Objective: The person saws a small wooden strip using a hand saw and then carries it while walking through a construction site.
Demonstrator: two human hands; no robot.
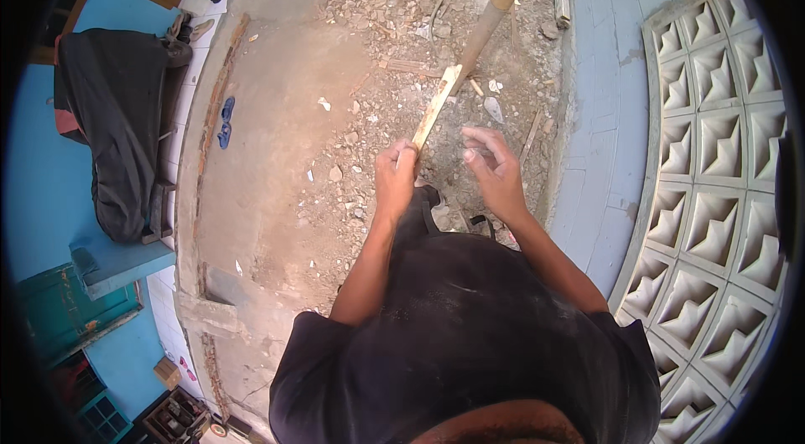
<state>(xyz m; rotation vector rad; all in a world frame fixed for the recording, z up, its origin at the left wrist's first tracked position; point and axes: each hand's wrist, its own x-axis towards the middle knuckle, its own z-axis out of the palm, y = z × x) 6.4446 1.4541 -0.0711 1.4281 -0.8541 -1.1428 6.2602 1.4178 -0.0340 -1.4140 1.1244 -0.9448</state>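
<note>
My left hand (pixel 396 176) is closed around the lower end of a thin, pale wooden slat (pixel 438 105) that slants up and to the right. The slat's top end reaches the foot of a round wooden pole (pixel 496 6) leaning in from the top. My right hand (pixel 493 169) hovers just right of the slat with its fingers loosely curled and apart, holding nothing I can make out. Both hands are above rubble-strewn ground.
Broken bits of brick and mortar (pixel 377 16) litter the dirt floor. A grey block wall (pixel 612 109) and a patterned vent-block panel (pixel 721 150) stand on the right. A covered motorbike (pixel 117 125) is parked at left. A pair of blue sandals (pixel 225 121) lies on the floor.
</note>
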